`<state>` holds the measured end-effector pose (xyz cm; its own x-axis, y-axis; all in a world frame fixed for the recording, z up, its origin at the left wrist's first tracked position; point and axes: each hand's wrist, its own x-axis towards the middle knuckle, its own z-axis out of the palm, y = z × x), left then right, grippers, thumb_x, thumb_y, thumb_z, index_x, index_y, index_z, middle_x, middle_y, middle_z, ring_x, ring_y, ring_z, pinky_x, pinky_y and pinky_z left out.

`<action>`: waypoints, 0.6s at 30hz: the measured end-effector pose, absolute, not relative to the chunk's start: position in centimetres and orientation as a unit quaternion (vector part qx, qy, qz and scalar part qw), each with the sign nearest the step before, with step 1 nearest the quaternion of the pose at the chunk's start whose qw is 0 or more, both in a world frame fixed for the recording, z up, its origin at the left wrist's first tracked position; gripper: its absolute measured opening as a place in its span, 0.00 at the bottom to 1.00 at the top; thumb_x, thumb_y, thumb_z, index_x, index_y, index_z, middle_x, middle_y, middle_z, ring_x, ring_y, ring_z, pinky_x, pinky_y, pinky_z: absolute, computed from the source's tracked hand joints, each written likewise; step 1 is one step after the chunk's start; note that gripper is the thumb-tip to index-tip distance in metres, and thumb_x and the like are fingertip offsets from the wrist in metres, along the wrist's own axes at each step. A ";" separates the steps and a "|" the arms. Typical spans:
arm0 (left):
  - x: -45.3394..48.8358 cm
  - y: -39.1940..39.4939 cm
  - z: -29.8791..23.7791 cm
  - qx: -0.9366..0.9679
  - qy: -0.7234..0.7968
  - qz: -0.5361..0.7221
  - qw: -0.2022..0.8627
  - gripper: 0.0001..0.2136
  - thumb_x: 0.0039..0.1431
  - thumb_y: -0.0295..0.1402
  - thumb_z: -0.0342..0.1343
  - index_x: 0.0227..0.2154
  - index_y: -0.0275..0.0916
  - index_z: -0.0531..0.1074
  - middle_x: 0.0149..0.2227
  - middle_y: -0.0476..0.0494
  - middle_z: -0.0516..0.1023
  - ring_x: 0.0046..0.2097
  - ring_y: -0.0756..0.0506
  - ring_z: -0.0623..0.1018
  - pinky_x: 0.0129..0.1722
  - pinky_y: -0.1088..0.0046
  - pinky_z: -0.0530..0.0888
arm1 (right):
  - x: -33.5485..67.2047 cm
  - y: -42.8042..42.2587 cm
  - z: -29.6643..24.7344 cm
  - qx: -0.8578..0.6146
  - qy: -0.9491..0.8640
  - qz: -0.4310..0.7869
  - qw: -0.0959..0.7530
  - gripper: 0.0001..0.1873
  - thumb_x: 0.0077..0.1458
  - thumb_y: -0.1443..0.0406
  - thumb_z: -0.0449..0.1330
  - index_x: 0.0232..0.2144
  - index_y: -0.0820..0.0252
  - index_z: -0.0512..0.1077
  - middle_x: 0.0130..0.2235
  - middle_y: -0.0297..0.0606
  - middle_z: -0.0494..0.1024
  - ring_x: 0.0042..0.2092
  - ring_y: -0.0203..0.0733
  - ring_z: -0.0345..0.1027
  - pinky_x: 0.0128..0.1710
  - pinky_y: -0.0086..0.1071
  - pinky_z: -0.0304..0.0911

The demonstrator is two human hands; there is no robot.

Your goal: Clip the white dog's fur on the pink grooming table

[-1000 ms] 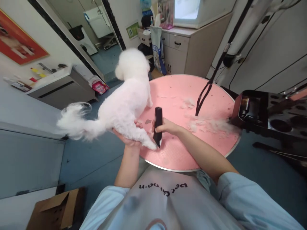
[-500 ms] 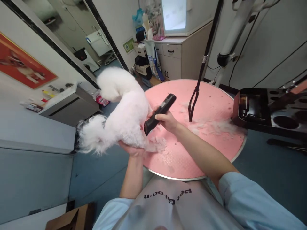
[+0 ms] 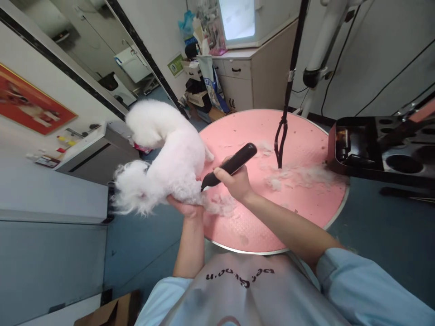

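Observation:
A small white fluffy dog [image 3: 170, 158] stands at the left edge of a round pink grooming table [image 3: 299, 203], its tail toward me. My left hand [image 3: 186, 208] is cupped under its hindquarters, fingers wrapped round the rear leg. My right hand [image 3: 236, 181] grips a black hair clipper [image 3: 231, 165], its blade end pointing at the dog's rear flank. Cut white fur [image 3: 220, 206] lies on the table just under the clipper.
A black noose strap [image 3: 281, 140] hangs from a pole onto the table, with more fur clumps [image 3: 299, 174] nearby. A black tool tray [image 3: 380, 151] sits at the right. Cabinets [image 3: 248, 77], a mirror and a cardboard box [image 3: 112, 312] surround the table.
The dog has turned and curled its head leftward. My right hand lifted the clipper from the paw near the table and now angles it at the rear flank. Loose fur gathered under it.

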<state>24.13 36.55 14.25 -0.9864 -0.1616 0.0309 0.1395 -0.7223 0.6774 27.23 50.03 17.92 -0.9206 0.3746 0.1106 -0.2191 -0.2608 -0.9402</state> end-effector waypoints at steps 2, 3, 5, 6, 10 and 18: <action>24.0 36.8 14.2 0.013 -0.368 -0.926 0.082 0.26 0.49 0.61 0.56 0.40 0.45 0.77 0.38 0.49 0.79 0.37 0.44 0.77 0.39 0.66 0.76 | 27.9 49.3 18.3 -0.057 -0.601 0.774 0.191 0.10 0.45 0.60 0.66 0.24 0.55 0.68 0.28 0.35 0.77 0.33 0.43 0.74 0.31 0.36 0.72; 23.9 36.8 14.2 0.018 -0.370 -0.925 0.084 0.27 0.47 0.61 0.57 0.39 0.45 0.77 0.37 0.48 0.79 0.36 0.44 0.77 0.38 0.66 0.76 | 28.4 48.9 17.9 -0.060 -0.613 0.765 0.188 0.11 0.44 0.60 0.67 0.24 0.55 0.68 0.28 0.35 0.77 0.34 0.44 0.74 0.32 0.36 0.72; 23.9 36.7 14.3 0.017 -0.376 -0.923 0.078 0.27 0.44 0.61 0.59 0.39 0.46 0.77 0.36 0.49 0.79 0.36 0.43 0.78 0.36 0.66 0.76 | 29.3 48.4 16.3 -0.073 -0.632 0.752 0.173 0.12 0.44 0.60 0.68 0.25 0.55 0.68 0.29 0.36 0.77 0.37 0.45 0.75 0.34 0.37 0.72; 23.9 36.7 14.4 0.010 -0.380 -0.922 0.074 0.27 0.43 0.62 0.60 0.38 0.47 0.77 0.36 0.49 0.79 0.36 0.43 0.78 0.37 0.66 0.75 | 29.7 48.2 15.4 -0.075 -0.639 0.749 0.162 0.12 0.44 0.60 0.69 0.25 0.55 0.69 0.30 0.36 0.78 0.37 0.46 0.75 0.35 0.37 0.72; 24.1 36.8 14.9 -0.009 -0.400 -0.915 0.056 0.27 0.42 0.64 0.60 0.35 0.47 0.75 0.33 0.48 0.79 0.36 0.43 0.77 0.38 0.66 0.74 | 30.3 48.8 13.8 -0.050 -0.657 0.742 0.121 0.11 0.43 0.61 0.69 0.28 0.56 0.71 0.31 0.35 0.78 0.35 0.44 0.74 0.37 0.38 0.72; 24.2 36.9 15.1 0.020 -0.411 -0.910 0.057 0.28 0.38 0.65 0.59 0.34 0.47 0.77 0.33 0.47 0.78 0.34 0.43 0.76 0.36 0.66 0.75 | 30.4 48.9 13.1 0.015 -0.688 0.715 0.120 0.12 0.42 0.63 0.72 0.29 0.54 0.73 0.30 0.34 0.79 0.37 0.48 0.77 0.37 0.43 0.75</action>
<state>24.21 36.87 15.08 -0.9927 -0.1200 0.0097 0.0866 -0.6555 0.7503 30.37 48.89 13.14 -0.9709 0.1507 0.1859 -0.1916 -0.0240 -0.9812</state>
